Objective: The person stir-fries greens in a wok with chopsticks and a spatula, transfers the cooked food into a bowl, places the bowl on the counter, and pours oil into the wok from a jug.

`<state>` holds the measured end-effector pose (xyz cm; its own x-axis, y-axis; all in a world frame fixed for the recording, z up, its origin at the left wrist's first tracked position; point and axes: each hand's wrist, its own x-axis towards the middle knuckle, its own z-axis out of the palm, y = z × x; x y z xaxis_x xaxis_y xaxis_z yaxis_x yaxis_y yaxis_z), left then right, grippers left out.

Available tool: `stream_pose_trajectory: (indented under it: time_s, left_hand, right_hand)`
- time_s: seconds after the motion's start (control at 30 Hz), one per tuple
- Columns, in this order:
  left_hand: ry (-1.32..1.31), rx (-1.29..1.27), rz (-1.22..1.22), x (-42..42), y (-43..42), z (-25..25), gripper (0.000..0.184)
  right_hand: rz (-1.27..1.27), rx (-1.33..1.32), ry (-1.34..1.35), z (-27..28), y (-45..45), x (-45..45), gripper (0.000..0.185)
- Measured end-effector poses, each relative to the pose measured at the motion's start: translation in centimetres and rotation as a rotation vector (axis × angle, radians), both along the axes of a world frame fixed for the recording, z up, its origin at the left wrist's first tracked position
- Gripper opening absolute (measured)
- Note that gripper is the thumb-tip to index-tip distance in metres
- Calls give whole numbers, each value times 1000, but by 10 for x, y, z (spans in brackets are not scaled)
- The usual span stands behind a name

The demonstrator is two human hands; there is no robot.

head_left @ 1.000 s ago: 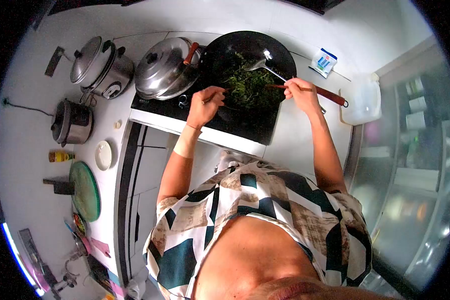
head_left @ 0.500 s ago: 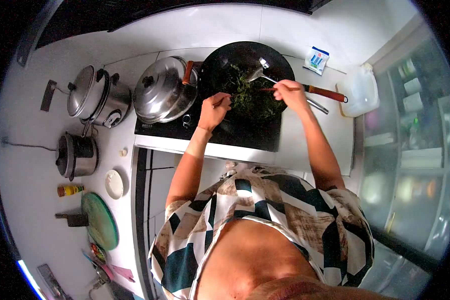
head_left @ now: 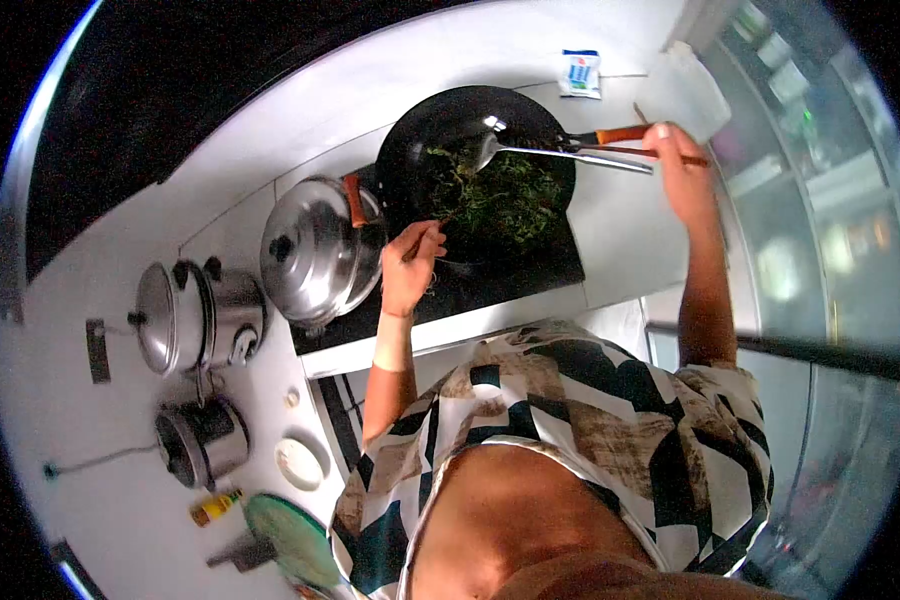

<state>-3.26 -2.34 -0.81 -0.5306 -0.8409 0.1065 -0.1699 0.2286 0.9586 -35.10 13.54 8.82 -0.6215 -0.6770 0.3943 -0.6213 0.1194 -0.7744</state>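
left grip [head_left: 410, 268]: fingers curled around a thin brown stick [head_left: 409, 252], just short of the wok's near left side; the stick points in toward the greens, its far end lost in the dark.

right grip [head_left: 682, 172]: bent around a reddish-brown stick [head_left: 615, 150], well apart from the left grip; whether it also takes in the wok handle [head_left: 622, 134] beside it, one cannot tell. the long reach probably holds the fingers off the pan.

wok [head_left: 530, 118]: ahead of and between the two grips, on the black stove [head_left: 470, 292], its handle pointing to the right grip, seemingly for an easy hold.

greens [head_left: 510, 205]: heaped in the wok, inward from both grips.

spatula [head_left: 550, 153]: head among the greens, shaft over the rim toward the right grip, apparently leaned there to be within reach.

lidded pot [head_left: 315, 245]: just left of the left grip, on the stove.

bench [head_left: 620, 235]: below the right grip; a blue-and-white packet [head_left: 581, 74] and a clear tub [head_left: 698, 92] sit beyond that grip, by the wall.
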Motion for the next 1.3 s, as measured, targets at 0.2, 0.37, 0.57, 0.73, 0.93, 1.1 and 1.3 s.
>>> stream_pose_trajectory:
  time_s: [0.2,0.37,0.57,0.73,0.93,1.1,1.3]
  left_hand:
    - [25,9,-59,18,-5,-10,24]
    - [70,66,-41,22,12,-14,27]
    - [54,-3,41,30,30,-1,26]
    - [152,40,65,14,45,-6,26]
    - [102,-45,105,-5,45,0,23]
    - [40,-422,92,-71,-10,-25,16]
    - [-193,-618,-120,-136,-52,-77,21]
  right_hand:
    - [-91,240,429,-7,13,-16,19]
    - [98,660,814,-109,-19,-33,21]
    - [244,750,954,-122,-30,-28,33]
    - [426,850,851,-118,-28,-28,31]
    - [312,821,574,-79,-26,-26,26]
    - [338,583,175,-49,-24,-40,23]
    - [312,577,-3,-68,-9,-66,27]
